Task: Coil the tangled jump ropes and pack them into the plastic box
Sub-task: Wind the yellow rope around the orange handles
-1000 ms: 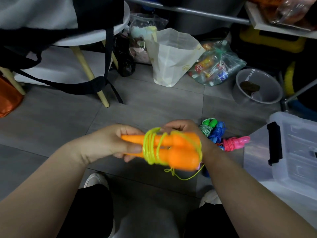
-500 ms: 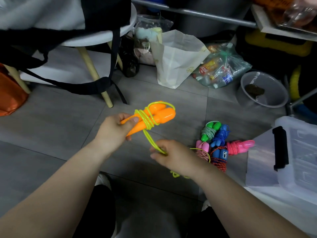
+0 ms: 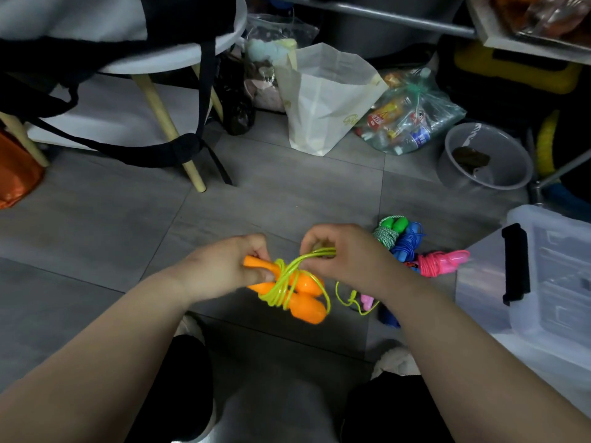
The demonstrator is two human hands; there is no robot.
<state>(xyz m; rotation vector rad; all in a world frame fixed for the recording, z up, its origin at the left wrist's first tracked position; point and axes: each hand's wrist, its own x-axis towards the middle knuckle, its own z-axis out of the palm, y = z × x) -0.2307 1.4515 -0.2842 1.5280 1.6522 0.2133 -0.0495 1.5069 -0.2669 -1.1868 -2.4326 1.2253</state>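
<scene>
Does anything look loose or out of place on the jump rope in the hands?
Yes. A tail of the yellow-green cord dangles loose under the right hand, not yet wound round the orange handles that the left hand grips.

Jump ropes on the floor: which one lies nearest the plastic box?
The pink rope; the green rope and the blue rope lie farther from the box.

Grey tiled floor point(image 3: 287, 193), dim light.
White stool point(image 3: 179, 59) on wooden legs at left; paper bag point(image 3: 323, 100) and bowl point(image 3: 499, 174) behind.
</scene>
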